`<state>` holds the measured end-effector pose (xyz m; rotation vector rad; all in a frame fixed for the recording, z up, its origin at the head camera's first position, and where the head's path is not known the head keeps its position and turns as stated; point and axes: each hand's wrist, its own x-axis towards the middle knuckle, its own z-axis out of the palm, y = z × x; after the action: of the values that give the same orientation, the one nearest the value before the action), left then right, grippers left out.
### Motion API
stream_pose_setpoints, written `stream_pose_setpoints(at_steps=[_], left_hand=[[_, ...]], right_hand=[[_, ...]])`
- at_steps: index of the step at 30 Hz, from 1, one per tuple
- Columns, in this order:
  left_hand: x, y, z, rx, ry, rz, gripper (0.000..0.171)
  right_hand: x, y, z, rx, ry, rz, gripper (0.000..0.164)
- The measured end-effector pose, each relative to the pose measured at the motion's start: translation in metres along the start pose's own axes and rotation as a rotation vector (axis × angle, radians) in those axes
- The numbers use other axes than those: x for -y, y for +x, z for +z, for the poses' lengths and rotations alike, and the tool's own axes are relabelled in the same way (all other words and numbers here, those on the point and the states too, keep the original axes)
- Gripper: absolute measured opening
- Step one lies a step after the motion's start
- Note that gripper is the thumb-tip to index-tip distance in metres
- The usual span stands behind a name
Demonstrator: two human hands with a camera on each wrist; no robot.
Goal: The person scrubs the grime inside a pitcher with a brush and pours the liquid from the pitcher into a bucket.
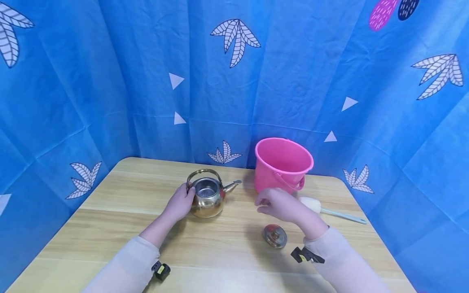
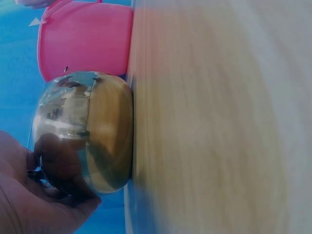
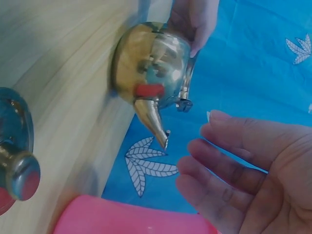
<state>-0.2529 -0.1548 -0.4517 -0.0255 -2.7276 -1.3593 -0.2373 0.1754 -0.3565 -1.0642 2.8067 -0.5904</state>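
Observation:
A shiny gold metal kettle (image 1: 208,206) stands on the table without its lid, its spout pointing right and its arched handle (image 1: 204,171) raised. At its left side, my left hand (image 1: 179,202) grips it near the foot of the handle, as the left wrist view also shows. My right hand (image 1: 281,206) hovers in front of the pink bucket, holding nothing; its fingers are loosely bent in the right wrist view. Below that hand the kettle lid (image 1: 275,236) lies on the table, knob up.
The pink bucket (image 1: 265,177) stands at the back right, its handle hanging down in front. Right of it lies a brush (image 1: 310,204) with a white head and pale blue handle. A blue patterned curtain (image 1: 227,93) surrounds the wooden table (image 1: 124,191).

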Motion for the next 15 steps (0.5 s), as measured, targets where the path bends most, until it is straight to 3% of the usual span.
stream_pose_setpoints(at_steps=[15], left_hand=[[-0.001,-0.001,-0.002,0.011,0.005,0.009,0.043]], right_hand=[[0.006,0.012,0.001,-0.047,0.019,-0.045,0.015]])
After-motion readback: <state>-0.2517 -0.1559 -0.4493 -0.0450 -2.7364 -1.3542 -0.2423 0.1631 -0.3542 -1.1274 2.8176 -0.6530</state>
